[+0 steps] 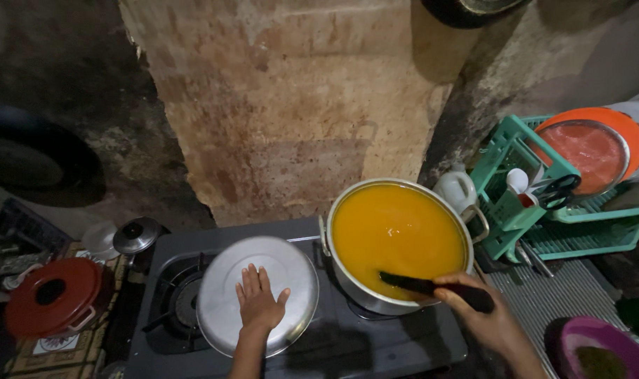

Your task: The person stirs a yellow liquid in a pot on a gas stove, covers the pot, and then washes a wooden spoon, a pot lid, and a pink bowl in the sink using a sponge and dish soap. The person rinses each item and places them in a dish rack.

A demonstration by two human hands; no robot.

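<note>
Right hand (489, 319) grip closed around dark ladle handle (435, 286); long axis near-horizontal, working end pointing left into orange soup in steel pot (347, 277) on right burner. Left hand (257, 300) open, flat on round metal lid (257, 293) over left burner of stove (389, 344), holding nothing.

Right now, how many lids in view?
3. A flat metal lid under the left hand on the stove; a small knobbed metal lid behind the stove's left corner; a red lid far left. Others may be hidden.
</note>
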